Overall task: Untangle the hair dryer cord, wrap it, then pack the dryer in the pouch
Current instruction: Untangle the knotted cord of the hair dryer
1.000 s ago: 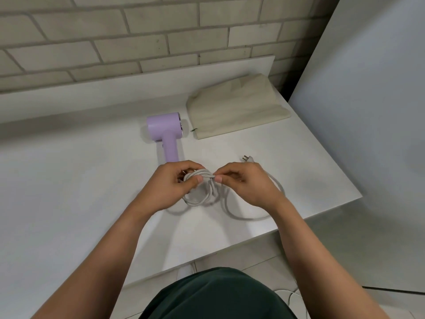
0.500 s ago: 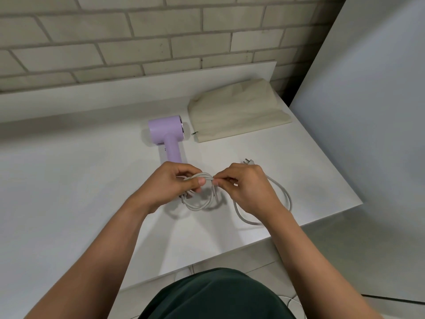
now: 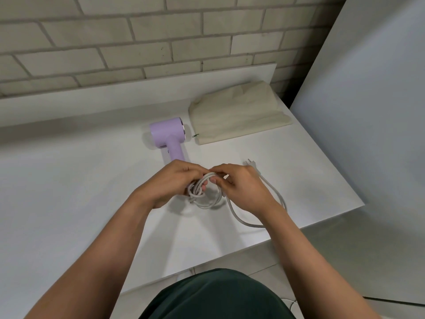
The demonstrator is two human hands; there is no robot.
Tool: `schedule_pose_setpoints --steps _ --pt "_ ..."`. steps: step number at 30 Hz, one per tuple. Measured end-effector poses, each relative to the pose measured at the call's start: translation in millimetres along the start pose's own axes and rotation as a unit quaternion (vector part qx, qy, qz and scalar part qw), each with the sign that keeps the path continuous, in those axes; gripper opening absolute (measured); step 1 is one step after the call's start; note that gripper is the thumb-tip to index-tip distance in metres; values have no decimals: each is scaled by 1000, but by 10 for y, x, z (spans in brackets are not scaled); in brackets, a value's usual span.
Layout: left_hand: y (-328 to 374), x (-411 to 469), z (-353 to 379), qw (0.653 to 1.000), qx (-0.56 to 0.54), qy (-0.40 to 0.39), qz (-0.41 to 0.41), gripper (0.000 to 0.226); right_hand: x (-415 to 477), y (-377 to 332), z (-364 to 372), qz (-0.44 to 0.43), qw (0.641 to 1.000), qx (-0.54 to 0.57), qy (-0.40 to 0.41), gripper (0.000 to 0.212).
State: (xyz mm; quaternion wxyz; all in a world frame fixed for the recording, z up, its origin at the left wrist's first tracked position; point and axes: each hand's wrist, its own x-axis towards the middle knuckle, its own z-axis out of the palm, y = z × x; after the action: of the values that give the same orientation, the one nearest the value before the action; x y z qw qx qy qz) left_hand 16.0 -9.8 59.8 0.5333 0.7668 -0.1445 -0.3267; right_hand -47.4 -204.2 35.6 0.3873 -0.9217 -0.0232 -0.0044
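The cord point(image 3: 208, 192) is now more gathered than a second ago: the loops between my hands were wider then, and now they sit as a small tight bundle, hanging just above the bench point(image 3: 69, 192). The free loop on the right has also become shorter, with the plug point(image 3: 250, 164) lying nearer to my right hand. I judge from this that the untangling is mostly finished and I am already in the wrapping step; the packing is not yet started.

On the left, the dryer point(image 3: 169, 137) lies flat on the bench, its handle pointing toward me and ending under my left hand point(image 3: 171, 183). This grip is closed around the bundle, thumb on top, fingers curled under the coils. My right hand point(image 3: 239, 185) pinches the same bundle from the other side with thumb and first fingers, wrist bent inward, and the remaining cord goes out under it to the right. The pouch point(image 3: 239, 113) waits flat behind, near the dryer, untouched.
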Motion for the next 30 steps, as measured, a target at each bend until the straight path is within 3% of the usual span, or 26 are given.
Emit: schedule_pose_setpoints --steps 5,8,11,14,16,19,22,24,26,28,30 --pt "-129 21 -125 994 -109 9 -23 18 -15 19 37 20 998 57 8 17" --pt "-178 49 -107 981 -180 70 -29 17 21 1 42 6 996 88 -23 21" --pt "-195 75 -22 969 -200 144 -8 22 62 17 53 51 990 130 -31 18" --pt "-242 75 46 983 -95 155 41 30 84 25 70 75 991 106 -11 14" --pt "-257 72 23 983 94 125 99 36 82 20 66 67 994 88 -19 14" --pt "-175 108 -102 930 316 63 174 33 55 12 45 62 994 81 -29 13" --pt "-34 118 -191 897 395 40 193 25 25 -29 43 64 993 97 -7 15" --pt "34 103 -172 866 455 85 188 22 20 -46 51 77 989 124 22 15" --pt "61 80 -108 852 454 175 193 24 21 -58 64 91 981 167 38 12" --pt "87 64 -68 876 368 254 181 25 26 -81 78 93 978 184 36 10" --pt "96 112 -56 901 293 285 147 18 34 -109 79 89 980 174 32 9"
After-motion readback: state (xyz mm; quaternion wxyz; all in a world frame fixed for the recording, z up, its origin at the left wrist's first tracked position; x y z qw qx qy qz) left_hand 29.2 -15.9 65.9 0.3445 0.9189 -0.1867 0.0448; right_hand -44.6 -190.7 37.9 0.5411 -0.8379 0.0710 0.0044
